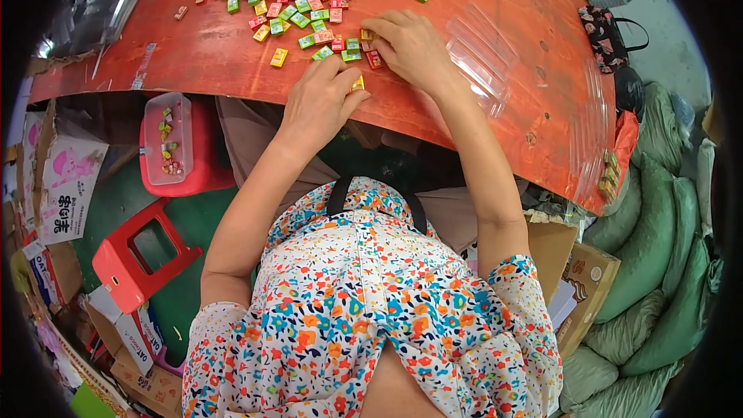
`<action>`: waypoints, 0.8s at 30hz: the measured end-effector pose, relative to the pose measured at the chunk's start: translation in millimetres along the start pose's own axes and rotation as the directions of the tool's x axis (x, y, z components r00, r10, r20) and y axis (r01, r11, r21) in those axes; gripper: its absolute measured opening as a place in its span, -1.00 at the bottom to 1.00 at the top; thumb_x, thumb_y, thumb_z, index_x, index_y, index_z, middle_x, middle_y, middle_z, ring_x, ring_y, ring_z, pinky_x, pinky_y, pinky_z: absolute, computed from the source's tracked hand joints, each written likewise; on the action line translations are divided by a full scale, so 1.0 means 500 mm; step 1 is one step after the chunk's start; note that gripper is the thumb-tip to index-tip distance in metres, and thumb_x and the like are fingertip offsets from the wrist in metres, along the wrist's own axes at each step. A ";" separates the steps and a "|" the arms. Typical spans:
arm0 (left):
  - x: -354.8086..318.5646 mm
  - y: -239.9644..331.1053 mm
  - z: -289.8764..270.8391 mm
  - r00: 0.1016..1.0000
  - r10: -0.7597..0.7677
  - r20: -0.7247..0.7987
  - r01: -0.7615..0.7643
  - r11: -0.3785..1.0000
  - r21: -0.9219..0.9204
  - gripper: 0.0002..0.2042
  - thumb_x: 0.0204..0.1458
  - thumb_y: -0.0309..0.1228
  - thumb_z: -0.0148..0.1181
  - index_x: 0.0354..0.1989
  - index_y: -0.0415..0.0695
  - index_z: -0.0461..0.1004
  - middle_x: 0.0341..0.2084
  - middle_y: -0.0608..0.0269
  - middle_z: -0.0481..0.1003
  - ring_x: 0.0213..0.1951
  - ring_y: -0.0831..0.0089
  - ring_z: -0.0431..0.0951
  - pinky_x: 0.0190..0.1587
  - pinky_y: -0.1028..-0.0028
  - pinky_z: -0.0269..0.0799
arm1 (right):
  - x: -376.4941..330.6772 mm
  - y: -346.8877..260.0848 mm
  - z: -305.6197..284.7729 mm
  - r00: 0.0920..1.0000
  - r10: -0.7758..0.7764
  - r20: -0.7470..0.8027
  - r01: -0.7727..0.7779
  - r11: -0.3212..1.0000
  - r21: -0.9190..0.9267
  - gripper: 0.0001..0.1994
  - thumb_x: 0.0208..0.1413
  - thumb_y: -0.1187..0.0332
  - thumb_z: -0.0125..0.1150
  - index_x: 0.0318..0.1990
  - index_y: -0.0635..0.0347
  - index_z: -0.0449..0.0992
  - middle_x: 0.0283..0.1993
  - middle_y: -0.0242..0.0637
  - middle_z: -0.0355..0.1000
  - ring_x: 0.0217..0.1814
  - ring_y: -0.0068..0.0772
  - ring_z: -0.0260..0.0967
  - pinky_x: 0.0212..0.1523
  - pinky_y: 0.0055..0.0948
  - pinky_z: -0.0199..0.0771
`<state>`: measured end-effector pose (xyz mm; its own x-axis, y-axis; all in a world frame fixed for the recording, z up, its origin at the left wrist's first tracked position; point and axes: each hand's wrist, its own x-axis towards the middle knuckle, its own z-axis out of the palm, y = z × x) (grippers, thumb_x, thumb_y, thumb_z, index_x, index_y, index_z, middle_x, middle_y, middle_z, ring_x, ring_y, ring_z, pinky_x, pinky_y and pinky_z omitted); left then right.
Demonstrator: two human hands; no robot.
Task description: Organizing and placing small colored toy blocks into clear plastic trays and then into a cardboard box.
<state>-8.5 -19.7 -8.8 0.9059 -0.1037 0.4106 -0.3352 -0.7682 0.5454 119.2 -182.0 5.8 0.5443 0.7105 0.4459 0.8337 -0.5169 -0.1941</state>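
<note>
Left hand (316,102): I pinch a small yellow oblong box (357,83).
Right hand (414,53): half-curled beside a small green oblong box (352,44); its hold I cannot tell.

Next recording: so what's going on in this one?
A person at a red table handles small colored boxes. Their left hand has a yellow box at thumb and fingers; their right hand reaches over the near boxes, its exact grip unclear. More boxes lie loose toward the far side, and clear plastic trays lie right of the right hand.
</note>
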 end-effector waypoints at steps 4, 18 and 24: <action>-0.003 0.001 -0.002 0.999 0.001 -0.046 -0.002 1.000 -0.031 -0.74 -0.08 -0.36 0.36 -0.25 -0.19 0.49 -0.33 0.14 0.39 -0.19 0.17 0.48 -0.19 0.24 0.46 | -0.008 -0.006 -0.015 0.998 0.059 0.015 -0.058 0.997 -0.056 -0.72 0.09 0.33 0.21 -0.04 0.11 0.56 -0.24 -0.24 0.51 -0.18 -0.13 0.43 -0.15 -0.15 0.42; 0.093 -0.066 -0.008 0.991 0.134 -0.010 -0.125 0.943 0.310 -0.75 -0.02 -0.29 0.31 -0.26 -0.18 0.51 -0.25 0.15 0.43 -0.16 0.15 0.47 -0.12 0.23 0.39 | -0.097 -0.062 -0.043 0.983 0.182 0.035 -0.185 0.972 0.148 -0.69 0.02 0.36 0.30 -0.03 0.09 0.55 -0.09 -0.23 0.50 -0.02 -0.11 0.42 -0.02 -0.21 0.40; 0.051 -0.055 -0.066 0.992 0.080 -0.098 -0.066 0.988 0.140 -0.75 -0.02 -0.33 0.31 -0.22 -0.19 0.50 -0.29 0.16 0.45 -0.18 0.16 0.47 -0.11 0.23 0.39 | -0.022 0.001 -0.030 0.985 -0.107 0.137 0.114 0.992 -0.050 -0.65 0.06 0.49 0.12 0.04 0.03 0.54 0.04 -0.32 0.45 0.06 -0.20 0.37 0.06 -0.29 0.32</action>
<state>15.1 19.9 10.7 0.8464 -0.1021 0.5226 -0.3542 -0.8407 0.4095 112.2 -197.1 13.7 0.4600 0.8202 0.3403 0.8848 -0.4557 -0.0977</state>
